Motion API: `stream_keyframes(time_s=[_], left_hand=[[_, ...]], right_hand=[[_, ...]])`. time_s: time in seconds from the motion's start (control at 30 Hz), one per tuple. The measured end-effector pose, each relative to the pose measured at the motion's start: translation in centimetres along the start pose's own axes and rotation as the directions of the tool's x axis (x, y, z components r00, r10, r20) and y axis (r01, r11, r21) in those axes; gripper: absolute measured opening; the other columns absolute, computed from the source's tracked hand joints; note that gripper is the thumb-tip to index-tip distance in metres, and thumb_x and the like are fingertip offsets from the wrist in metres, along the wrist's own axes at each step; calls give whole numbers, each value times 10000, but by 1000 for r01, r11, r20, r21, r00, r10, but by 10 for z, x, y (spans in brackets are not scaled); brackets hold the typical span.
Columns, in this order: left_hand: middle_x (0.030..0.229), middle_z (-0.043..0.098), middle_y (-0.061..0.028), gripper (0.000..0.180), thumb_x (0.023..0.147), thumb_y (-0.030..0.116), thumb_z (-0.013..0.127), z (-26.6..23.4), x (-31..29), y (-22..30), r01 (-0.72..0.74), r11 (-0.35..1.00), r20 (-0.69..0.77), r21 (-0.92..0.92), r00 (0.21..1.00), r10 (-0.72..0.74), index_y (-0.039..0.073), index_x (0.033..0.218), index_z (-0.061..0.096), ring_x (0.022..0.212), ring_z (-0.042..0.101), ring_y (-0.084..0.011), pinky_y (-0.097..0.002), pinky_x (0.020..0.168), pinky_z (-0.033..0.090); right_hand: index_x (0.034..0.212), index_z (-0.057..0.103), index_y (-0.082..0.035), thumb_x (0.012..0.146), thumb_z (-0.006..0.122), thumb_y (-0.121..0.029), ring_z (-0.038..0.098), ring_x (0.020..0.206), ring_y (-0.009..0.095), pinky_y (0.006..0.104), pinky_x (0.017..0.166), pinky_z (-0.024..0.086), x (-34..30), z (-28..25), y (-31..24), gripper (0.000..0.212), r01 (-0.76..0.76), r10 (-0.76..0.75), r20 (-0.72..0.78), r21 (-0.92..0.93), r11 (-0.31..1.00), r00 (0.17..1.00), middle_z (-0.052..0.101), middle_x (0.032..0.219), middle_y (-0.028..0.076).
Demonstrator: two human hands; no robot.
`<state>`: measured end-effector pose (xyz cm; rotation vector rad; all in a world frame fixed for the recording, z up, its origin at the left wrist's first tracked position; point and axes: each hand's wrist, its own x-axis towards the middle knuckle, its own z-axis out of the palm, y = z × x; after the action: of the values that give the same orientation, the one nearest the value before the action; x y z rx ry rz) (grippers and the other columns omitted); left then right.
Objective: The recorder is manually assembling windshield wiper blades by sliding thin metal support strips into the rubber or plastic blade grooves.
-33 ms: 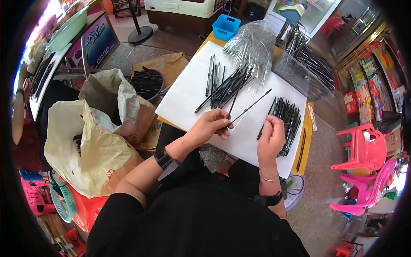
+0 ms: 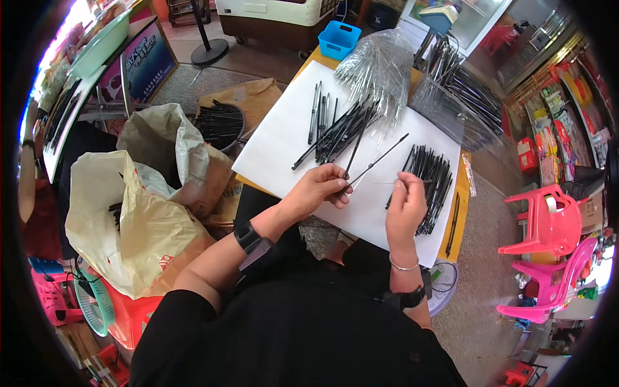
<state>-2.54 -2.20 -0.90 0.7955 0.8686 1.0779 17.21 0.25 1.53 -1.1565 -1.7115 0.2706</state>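
Note:
My left hand (image 2: 324, 186) pinches thin black rods over the front of a white board (image 2: 271, 151). One black rod (image 2: 385, 152) slants up and right from those fingers; another leans back toward the pile. My right hand (image 2: 406, 205) is apart from the left, finger and thumb pressed together on a fine, pale wire-like piece pointing left, too thin to name. Behind my left hand lies a loose pile of black rods (image 2: 338, 134). Beside my right hand is a neater row of black rods (image 2: 433, 184).
Behind the piles sit a clear bag of thin shiny sticks (image 2: 377, 68), a blue basket (image 2: 339, 40) and a clear bag of black rods (image 2: 464, 106). Open sacks (image 2: 129, 222) and a tub of black rods (image 2: 220, 124) stand left. Stacked pink chairs (image 2: 548, 222) are at right.
The view has shifted very slightly. Both hands keep nearly the same pose and hold the same pieces.

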Motion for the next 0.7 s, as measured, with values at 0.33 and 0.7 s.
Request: stream_keyframes(time_s=[0.33, 0.7], left_hand=[[966, 573, -75, 122, 903, -13, 513, -2, 11, -13, 21, 999, 86, -26, 996, -18, -11, 1025, 521, 868, 644, -165, -267, 767, 551], [926, 572, -55, 169, 890, -32, 534, -5, 11, -14, 47, 996, 92, -76, 995, -40, -15, 1058, 523, 881, 669, -192, -268, 779, 555]], right_hand=[[1029, 519, 17, 880, 516, -42, 555, 702, 112, 267, 629, 509, 2, 14, 19, 161, -573, 524, 296, 642, 510, 799, 571, 866, 79], [1008, 521, 16, 872, 537, -46, 559, 648, 112, 255, 591, 501, -6, 28, 17, 150, -667, 512, 468, 669, 327, 721, 585, 811, 67]])
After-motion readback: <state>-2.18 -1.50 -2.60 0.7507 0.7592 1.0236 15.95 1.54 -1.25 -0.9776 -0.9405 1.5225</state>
